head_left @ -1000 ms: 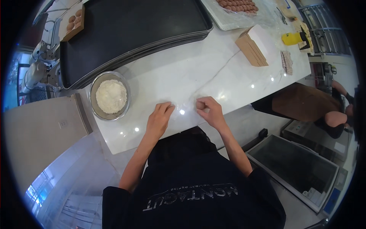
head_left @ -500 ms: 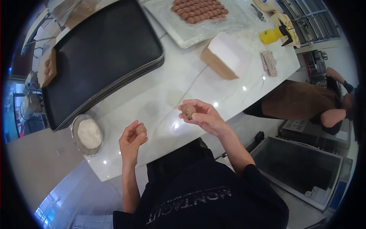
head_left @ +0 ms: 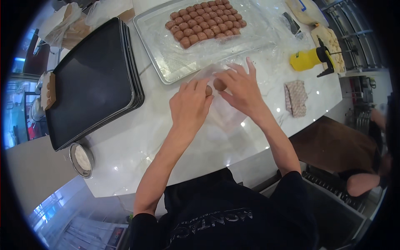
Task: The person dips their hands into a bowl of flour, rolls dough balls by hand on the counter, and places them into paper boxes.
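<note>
Black trays (head_left: 93,77) stand left, a cloth (head_left: 296,98) right. Over a blurred sheet (head_left: 227,116), perhaps paper, the left hand (head_left: 188,104) pinches one brown ball (head_left: 208,91), the right hand (head_left: 243,91) a second ball (head_left: 219,85), both now nearer the far tray (head_left: 176,66).

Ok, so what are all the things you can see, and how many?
Metal tray: one, silver, top middle
Balls in rows: dozens, brown, on that tray
Small balls: two, brown, centre
Clear plastic: count unclear, see-through, on and beside the tray
Black trays: one stack, black, left
Carton: one, brown, far left
Bowl: one, silver, with white powder, lower left
Spray bottle: one, yellow and black, right
Cloth: one, brownish-white, below the bottle
Counter: one, white, middle
Co-worker: one, brown apron, far right
Left hand: one, bare, centre, holding a ball
Right hand: one, bare, centre, holding a ball
</note>
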Available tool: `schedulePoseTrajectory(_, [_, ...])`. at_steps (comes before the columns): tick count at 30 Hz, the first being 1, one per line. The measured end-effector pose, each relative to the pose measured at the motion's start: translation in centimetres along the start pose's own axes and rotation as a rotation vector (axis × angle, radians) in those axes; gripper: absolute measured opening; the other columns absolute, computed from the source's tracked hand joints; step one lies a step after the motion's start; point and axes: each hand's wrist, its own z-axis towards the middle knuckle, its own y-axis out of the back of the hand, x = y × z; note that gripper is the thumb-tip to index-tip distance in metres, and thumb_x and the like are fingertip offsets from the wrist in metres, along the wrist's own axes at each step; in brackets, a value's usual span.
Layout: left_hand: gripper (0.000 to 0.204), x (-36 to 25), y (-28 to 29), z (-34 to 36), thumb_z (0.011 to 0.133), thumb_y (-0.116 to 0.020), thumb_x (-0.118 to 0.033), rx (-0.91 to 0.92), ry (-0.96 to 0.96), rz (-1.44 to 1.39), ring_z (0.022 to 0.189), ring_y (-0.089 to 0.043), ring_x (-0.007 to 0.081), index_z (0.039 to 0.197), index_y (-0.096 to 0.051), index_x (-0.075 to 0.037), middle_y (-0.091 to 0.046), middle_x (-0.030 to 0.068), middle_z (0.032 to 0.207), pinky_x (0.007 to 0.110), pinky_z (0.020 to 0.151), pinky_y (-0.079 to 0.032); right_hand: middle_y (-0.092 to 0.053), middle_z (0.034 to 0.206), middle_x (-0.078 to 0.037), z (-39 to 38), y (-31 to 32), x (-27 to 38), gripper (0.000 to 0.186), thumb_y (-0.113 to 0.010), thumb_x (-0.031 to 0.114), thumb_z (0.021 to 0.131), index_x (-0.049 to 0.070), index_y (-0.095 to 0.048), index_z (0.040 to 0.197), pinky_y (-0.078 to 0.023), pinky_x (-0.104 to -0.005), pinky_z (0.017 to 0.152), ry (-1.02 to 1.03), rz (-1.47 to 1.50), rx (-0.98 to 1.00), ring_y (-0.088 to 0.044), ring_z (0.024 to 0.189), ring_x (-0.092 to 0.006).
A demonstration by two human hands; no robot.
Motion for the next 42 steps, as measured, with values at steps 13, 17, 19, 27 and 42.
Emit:
schedulePoseTrajectory(13, [0.03, 0.9, -4.2, 1.1, 0.066, -0.084, -0.023, 0.03, 0.037, 0.537, 0.089, -0.055, 0.0212, 0.086, -0.064, -0.013, -0.067, -0.0016, 0.078, 0.04, 0.072, -0.036, -0.066, 0.094, -0.002, 1.9, -3.8, -2.4, 0.007, -0.066, 0.016, 0.083, 0.014, -0.063, 0.089, -0.017, -0.0681, 0.113, 0.171, -0.106, 0.037, -0.056, 0.12, -0.0268])
schedulePoseTrajectory(17, [0.032, 0.6, -4.3, 1.0, 0.065, -0.085, -0.025, 0.037, 0.053, 0.566, 0.09, -0.055, 0.0211, 0.087, -0.065, -0.013, -0.067, -0.0013, 0.079, 0.04, 0.073, -0.036, -0.064, 0.097, -0.002, 1.6, -4.1, -2.5, 0.01, -0.068, 0.017, 0.081, 0.014, -0.063, 0.09, -0.02, -0.0676, 0.112, 0.163, -0.078, 0.032, -0.055, 0.118, -0.027])
schedulePoseTrajectory(19, [0.034, 0.5, -4.2, 0.7, 0.064, -0.085, -0.027, 0.048, 0.025, 0.577, 0.092, -0.055, 0.0207, 0.09, -0.067, -0.014, -0.067, -0.0018, 0.082, 0.039, 0.073, -0.035, -0.064, 0.098, -0.002, 1.5, -3.8, -2.5, 0.013, -0.07, 0.017, 0.08, 0.014, -0.064, 0.091, -0.02, -0.0673, 0.112, 0.158, -0.073, 0.039, -0.055, 0.117, -0.027])
schedulePoseTrajectory(27, [0.036, 0.8, 0.8, -2.9, 0.068, -0.083, -0.033, -0.176, -0.014, 0.244, 0.091, -0.058, 0.0208, 0.097, -0.072, -0.015, -0.071, -0.0014, 0.093, 0.041, 0.075, -0.04, -0.066, 0.108, -0.002, -1.2, 0.0, -0.7, 0.035, -0.077, 0.013, 0.075, 0.014, -0.067, 0.109, -0.032, -0.0578, 0.109, 0.033, 0.123, -0.104, -0.057, 0.115, -0.0286])
schedulePoseTrajectory(42, [0.069, 16.1, 3.8, -24.3, 0.086, -0.068, -0.041, 0.163, 0.159, 0.182, 0.146, -0.03, 0.0349, 0.144, -0.047, -0.009, -0.039, 0.0155, 0.154, 0.057, 0.118, -0.022, -0.056, 0.136, -0.013, -7.2, -12.4, 18.2, 0.05, -0.074, 0.017, 0.082, 0.005, -0.059, 0.129, -0.034, -0.0533, 0.109, 0.126, 0.452, 0.256, -0.046, 0.131, -0.0391])
